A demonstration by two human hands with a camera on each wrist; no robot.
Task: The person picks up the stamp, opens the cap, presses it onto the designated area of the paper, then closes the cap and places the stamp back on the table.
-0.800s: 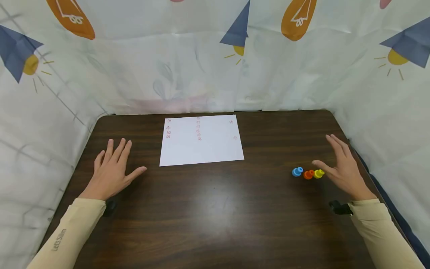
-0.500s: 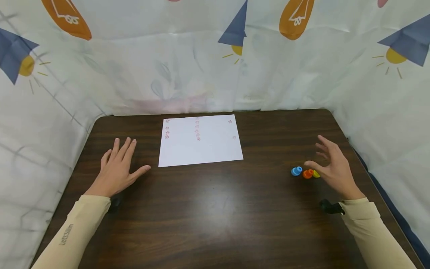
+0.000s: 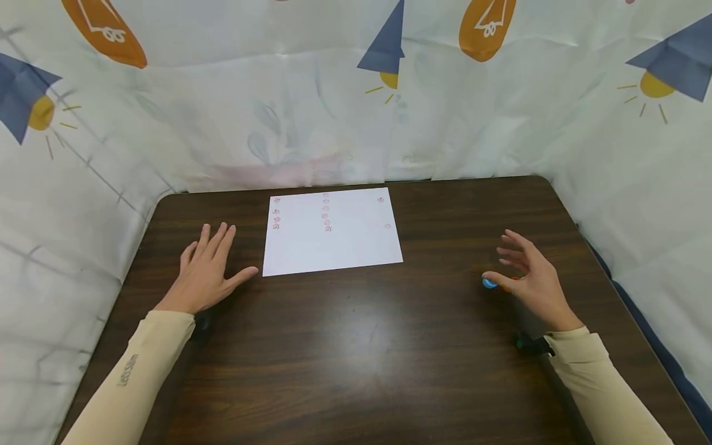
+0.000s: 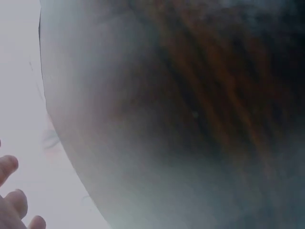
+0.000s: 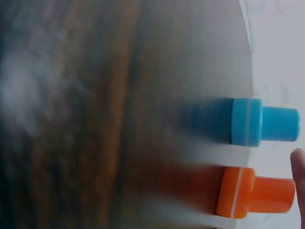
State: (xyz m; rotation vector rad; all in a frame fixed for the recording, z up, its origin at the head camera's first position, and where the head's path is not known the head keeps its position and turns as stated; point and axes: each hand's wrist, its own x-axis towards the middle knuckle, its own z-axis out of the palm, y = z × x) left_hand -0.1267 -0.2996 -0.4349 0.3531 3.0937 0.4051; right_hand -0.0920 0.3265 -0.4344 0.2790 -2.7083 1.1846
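My right hand is above the dark table, thumb and fingers spread apart in a loose curve, holding nothing. Mostly hidden beneath it, a small blue stamp peeks out by the thumb, with a bit of orange behind. The right wrist view shows the blue stamp and an orange stamp upright side by side on their wide bases, a fingertip close to both. The yellow piece is hidden in the head view. Left of the paper, my left hand is spread out, palm down, without any object.
A white sheet of paper with columns of small red marks lies at the back middle of the brown table. A printed white curtain hangs behind and along both sides.
My right hand has moved left over the stamps, covering the yellow one and most of the others, its fingers bending a little. The left hand has shifted right toward the paper.
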